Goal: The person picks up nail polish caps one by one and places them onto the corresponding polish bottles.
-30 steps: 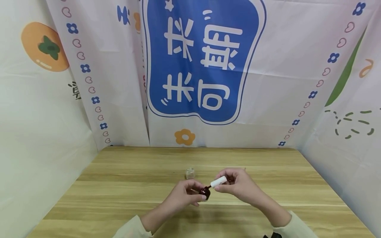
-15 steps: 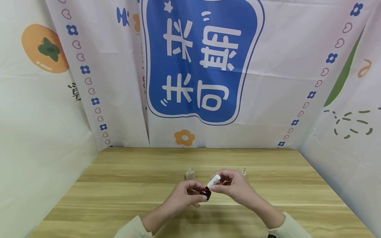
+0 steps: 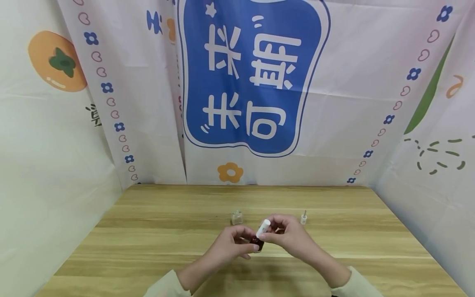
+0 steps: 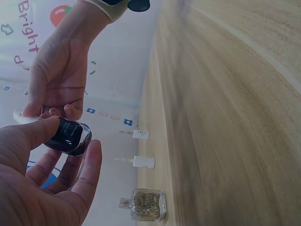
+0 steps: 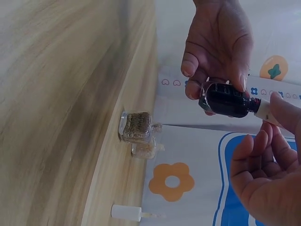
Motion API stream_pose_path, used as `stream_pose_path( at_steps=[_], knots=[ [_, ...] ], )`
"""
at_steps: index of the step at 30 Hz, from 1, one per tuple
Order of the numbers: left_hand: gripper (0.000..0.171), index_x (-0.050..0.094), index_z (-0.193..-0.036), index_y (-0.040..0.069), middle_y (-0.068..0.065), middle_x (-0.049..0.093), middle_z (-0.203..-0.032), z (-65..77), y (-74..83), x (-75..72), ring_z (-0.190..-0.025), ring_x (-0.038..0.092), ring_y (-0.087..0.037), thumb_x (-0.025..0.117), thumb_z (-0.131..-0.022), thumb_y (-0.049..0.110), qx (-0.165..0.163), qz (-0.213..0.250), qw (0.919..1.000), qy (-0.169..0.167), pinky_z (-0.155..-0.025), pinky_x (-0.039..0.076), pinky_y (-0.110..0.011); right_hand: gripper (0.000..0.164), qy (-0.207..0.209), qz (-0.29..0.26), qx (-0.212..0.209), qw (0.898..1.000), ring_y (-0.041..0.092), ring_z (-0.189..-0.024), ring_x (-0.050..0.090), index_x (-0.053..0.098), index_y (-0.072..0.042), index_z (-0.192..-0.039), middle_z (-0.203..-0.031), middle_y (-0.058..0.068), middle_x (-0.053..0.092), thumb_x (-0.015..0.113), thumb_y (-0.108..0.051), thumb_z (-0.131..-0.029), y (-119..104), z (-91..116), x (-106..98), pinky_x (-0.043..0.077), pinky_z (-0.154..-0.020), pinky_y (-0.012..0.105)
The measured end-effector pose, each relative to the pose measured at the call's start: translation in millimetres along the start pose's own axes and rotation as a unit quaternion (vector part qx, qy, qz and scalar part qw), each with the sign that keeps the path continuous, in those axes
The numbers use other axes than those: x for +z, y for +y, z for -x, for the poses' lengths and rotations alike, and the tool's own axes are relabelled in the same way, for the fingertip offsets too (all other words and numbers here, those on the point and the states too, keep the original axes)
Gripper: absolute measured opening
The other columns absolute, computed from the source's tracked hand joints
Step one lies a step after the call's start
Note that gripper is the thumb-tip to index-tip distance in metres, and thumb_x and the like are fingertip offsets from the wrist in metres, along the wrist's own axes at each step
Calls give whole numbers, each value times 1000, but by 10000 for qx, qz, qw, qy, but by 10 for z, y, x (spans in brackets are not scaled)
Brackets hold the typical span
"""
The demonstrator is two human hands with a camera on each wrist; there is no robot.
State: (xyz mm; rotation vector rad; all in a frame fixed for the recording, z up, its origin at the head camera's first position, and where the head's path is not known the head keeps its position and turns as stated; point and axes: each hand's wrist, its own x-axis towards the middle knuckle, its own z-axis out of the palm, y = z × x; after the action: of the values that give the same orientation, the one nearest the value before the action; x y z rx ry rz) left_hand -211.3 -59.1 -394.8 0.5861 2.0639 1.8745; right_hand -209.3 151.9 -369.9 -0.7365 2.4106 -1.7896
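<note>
My left hand (image 3: pixel 230 245) grips a small dark red nail polish bottle (image 5: pixel 225 100) between thumb and fingers, held above the table and tilted. The white nail polish cap (image 3: pixel 263 228) is pinched by my right hand (image 3: pixel 291 235). In the right wrist view the cap sits at the bottle's neck, with a thin strip of the dark threaded neck showing below it. The brush is out of sight inside the bottle. Seen from the left wrist, the bottle (image 4: pixel 70 136) has a clear thick glass base, and the cap is partly hidden behind my thumb.
An uncapped glitter polish bottle (image 4: pixel 148 205) stands on the wooden table (image 3: pixel 167 231) beyond my hands, with a second, paler bottle (image 5: pixel 144 149) behind it. Two white brush caps, one nearer (image 4: pixel 144 161) and one farther (image 4: pixel 141 134), stand brush up. A printed cloth (image 3: pixel 345 123) hangs behind.
My right hand has moved left and lowered the cap onto the bottle's neck, turning it more upright; the dark stem no longer shows. A standing brush cap has come into view behind that hand.
</note>
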Motion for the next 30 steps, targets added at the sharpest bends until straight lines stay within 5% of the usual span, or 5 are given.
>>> stream_pose_path(
  at_steps=[30],
  knots=[
    [22,67,-107,-1,-8,67,-97,0,-42,11,-83,65,-21,72,-87,6,-10,81,10000,-26,-69,59,-36,15,99,290,74,9995,14,-70,56,69,-4,-90,-79,5,61,76,-17,-85,32,-8,73,50,-59,23]
  ],
)
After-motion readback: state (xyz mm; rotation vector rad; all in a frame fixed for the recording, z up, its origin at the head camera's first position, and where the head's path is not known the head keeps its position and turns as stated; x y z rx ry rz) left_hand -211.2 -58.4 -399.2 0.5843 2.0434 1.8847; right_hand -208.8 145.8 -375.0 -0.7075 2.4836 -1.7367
